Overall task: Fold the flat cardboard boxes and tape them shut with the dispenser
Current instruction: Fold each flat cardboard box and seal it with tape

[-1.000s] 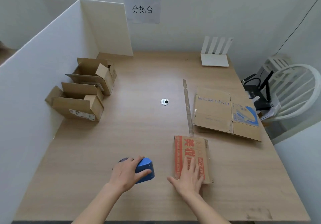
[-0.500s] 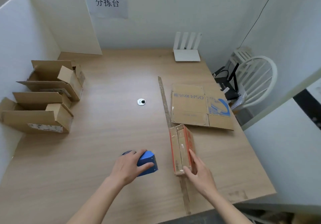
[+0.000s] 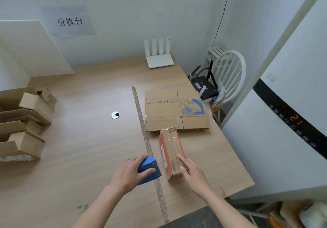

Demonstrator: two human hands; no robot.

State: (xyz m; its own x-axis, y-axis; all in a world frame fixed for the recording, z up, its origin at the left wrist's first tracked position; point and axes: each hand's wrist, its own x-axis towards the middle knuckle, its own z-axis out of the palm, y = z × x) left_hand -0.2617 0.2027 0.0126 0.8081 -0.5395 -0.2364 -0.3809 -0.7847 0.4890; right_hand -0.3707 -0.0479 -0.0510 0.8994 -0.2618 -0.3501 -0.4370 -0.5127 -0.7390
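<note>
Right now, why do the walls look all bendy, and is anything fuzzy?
In the head view the wide-angle lens bows and tilts straight edges, like the white appliance at the right. Light is soft daylight, shadows faint, no strong glare on the table. The left hand on the blue dispenser and the right hand by the small box look slightly soft.

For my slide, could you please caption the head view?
Left hand grips blue tape dispenser while right hand steadies taped cardboard box.
</note>
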